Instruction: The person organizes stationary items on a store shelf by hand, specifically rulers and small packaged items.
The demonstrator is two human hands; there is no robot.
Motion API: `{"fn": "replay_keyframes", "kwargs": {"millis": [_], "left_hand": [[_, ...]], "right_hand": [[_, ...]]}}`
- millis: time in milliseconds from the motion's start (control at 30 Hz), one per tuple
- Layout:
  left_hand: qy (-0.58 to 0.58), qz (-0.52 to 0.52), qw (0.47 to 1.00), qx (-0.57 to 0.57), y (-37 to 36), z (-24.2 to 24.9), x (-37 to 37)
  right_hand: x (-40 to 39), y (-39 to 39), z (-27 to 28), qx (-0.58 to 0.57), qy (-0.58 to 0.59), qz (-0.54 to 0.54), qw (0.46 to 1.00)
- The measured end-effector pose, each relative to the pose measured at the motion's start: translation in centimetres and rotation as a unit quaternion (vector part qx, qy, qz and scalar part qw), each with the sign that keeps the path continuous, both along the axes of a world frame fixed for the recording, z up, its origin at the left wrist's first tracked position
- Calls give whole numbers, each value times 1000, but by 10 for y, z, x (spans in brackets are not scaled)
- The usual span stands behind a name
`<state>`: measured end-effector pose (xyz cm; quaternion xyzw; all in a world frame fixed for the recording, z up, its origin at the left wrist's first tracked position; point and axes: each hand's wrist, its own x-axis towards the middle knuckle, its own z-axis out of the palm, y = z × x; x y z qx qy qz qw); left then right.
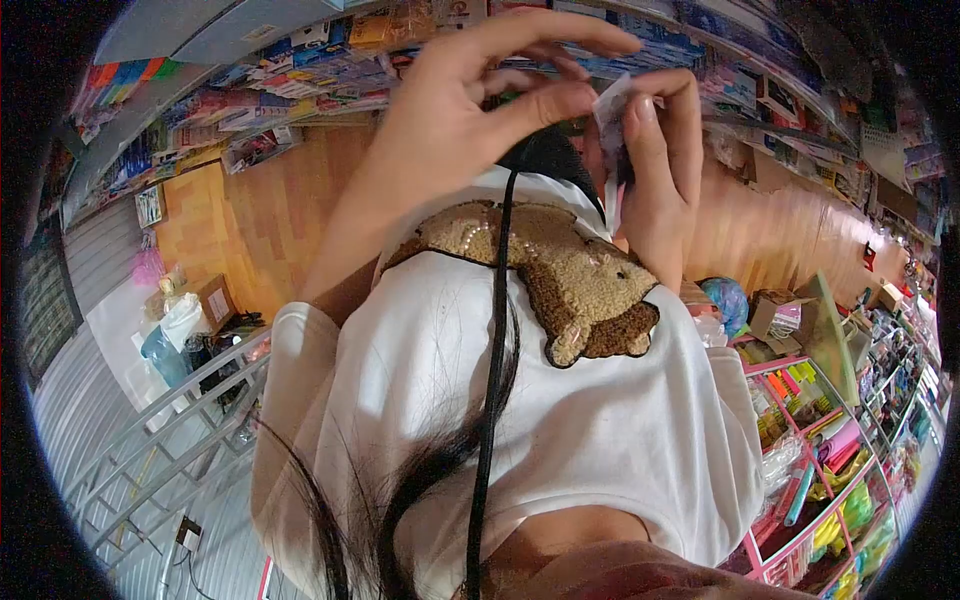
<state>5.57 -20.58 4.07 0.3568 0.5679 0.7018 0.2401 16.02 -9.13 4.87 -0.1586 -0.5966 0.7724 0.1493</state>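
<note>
My right hand [660, 150] is closed, thumb against curled fingers, around a small whitish, see-through plastic piece [612, 105]. Its upper corner sticks out above the thumb, and a darker part shows lower down between the fingers. On the other side, my left hand [490, 90] is open. Its index finger reaches out over the plastic piece and its thumb tip comes right up to the edge. Both hands are raised in front of my white shirt [430, 340], which has a brown fuzzy bear patch [590, 290].
Shelves packed with boxed and bagged goods [330, 70] curve along the front. At right stands a pink-edged display rack [800, 410] of colourful small items, near an open cardboard box [775, 315]. At left are a metal rail frame [190, 430] and bags [180, 320]. The floor [270, 200] is wood-patterned.
</note>
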Motion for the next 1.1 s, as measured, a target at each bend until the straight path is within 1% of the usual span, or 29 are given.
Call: {"fn": "replay_keyframes", "kwargs": {"millis": [100,133,200,233,267,333,367,400,467,500,533,633,733,933,1033,1100], "left_hand": [[181,-7,983,0,4,2,-7],[171,5,985,3,4,-3,-7],[132,-2,991,-30,2,10,-10],[130,0,991,-46,1,14,-12],[128,1,990,-61,0,19,-14],[157,13,983,-91,-2,23,-16],[24,-80,992,-93,-5,27,-26],[-110,-170,975,-93,-7,32,-40],[-219,-223,945,-95,-9,29,-41],[-197,-190,957,-102,-12,21,-29],[-174,-157,966,-108,-14,16,-23],[-206,-207,952,-94,-14,10,-27],[-172,-216,954,-115,-14,6,-32],[-153,-202,954,-159,-15,7,-33],[-180,-240,950,-85,-9,1,-30],[-184,-218,955,-76,-7,-4,-27]], "right_hand": [[-5,-5,-1,-30,-11,5,999],[-5,-3,0,-23,-16,28,999],[-6,3,-8,-54,39,65,996],[-7,8,-15,-69,66,83,992],[-7,18,-25,-66,85,131,986],[-9,14,-20,112,77,105,985],[-10,13,-16,200,71,90,973],[-9,14,-12,170,27,90,981],[-8,15,-11,124,26,134,983],[-8,16,-10,100,26,156,982],[-8,15,-10,92,19,149,984],[-6,12,-8,77,-1,136,988],[-4,12,-8,85,-23,140,986],[-3,12,-1,90,-67,138,984],[-3,12,-1,96,-69,136,984],[-3,13,0,107,-74,133,983]]}}
